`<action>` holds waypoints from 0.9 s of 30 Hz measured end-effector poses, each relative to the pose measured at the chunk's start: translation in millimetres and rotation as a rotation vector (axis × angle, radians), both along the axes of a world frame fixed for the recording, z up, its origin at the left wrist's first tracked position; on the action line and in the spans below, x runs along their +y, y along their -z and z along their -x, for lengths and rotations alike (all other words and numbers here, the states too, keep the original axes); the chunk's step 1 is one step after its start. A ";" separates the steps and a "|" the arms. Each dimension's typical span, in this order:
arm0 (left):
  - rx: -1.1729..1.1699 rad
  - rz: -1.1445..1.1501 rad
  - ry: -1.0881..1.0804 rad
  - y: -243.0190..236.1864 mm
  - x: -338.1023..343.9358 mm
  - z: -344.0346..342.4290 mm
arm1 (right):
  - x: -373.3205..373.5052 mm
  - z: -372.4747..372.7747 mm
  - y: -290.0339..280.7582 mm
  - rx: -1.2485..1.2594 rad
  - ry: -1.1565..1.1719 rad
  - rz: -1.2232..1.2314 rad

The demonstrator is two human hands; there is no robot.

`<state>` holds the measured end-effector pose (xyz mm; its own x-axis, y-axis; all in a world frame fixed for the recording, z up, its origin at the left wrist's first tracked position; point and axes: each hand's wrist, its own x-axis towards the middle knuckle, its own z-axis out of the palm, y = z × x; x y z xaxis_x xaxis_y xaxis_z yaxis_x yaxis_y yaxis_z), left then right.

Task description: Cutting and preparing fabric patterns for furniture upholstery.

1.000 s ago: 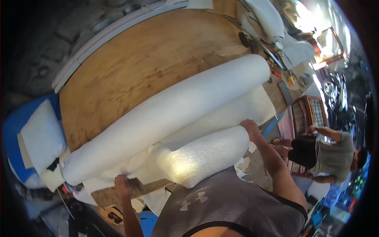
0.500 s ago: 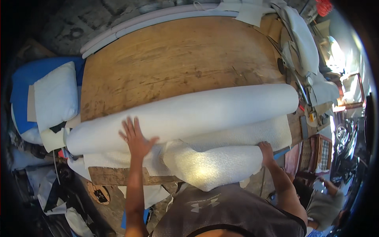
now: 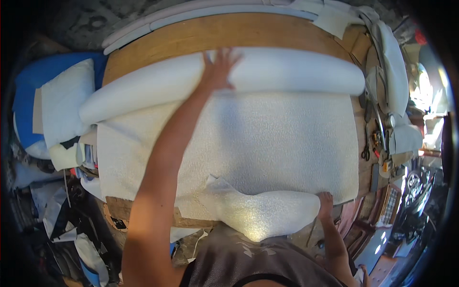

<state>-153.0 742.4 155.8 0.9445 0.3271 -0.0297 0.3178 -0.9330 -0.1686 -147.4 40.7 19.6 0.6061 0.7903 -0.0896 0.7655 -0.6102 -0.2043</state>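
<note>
A long white roll of sheet material (image 3: 287, 69) lies across the table, its unrolled part, a textured off-white sheet (image 3: 287, 138), spread between it and my body. My left hand (image 3: 220, 69) is on top of the roll with fingers spread, arm stretched far forward and a little blurred. Near my body the loose end of the sheet is folded back, and this folded flap (image 3: 260, 210) hangs over the near table edge. At the flap's right end my right hand (image 3: 326, 203) has its fingers closed on the sheet's edge; part of the grip is hidden.
Bare wood of the table (image 3: 229, 33) shows beyond the roll. Scissors (image 3: 366, 149), a dark flat strip (image 3: 375, 178) and small tools lie along the right side. A white cushion (image 3: 69, 103) sits on the left. Other long rolls (image 3: 205, 21) line the far edge.
The roll has moved away from me toward the far side, uncovering much more textured sheet. My left hand has gone forward with it; my right hand stays at the flap, slightly nearer me.
</note>
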 end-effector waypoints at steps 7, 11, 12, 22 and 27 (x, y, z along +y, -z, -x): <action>-0.873 -0.102 -0.041 -6.4 0.5 -59.5 | 2.6 5.2 -18.6 0.064 0.019 0.061; -0.690 0.353 0.047 44.8 -61.2 87.9 | 4.5 -4.0 -33.4 0.181 -0.067 0.042; -0.586 0.422 -0.070 51.2 -81.9 139.7 | 6.1 -7.1 -39.3 0.208 -0.082 0.013; -0.420 0.881 -0.367 9.0 -314.9 384.4 | 25.2 -11.2 -76.1 0.372 -0.134 -0.211; -0.137 0.687 -0.366 4.1 -220.0 316.2 | 85.9 -121.5 -64.6 0.302 -0.367 -0.529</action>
<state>-469.2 522.4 151.7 0.7901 0.5686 -0.2289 0.6012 -0.6461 0.4703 -25.9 126.6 84.3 0.3013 0.9228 0.2402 0.7657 -0.0840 -0.6377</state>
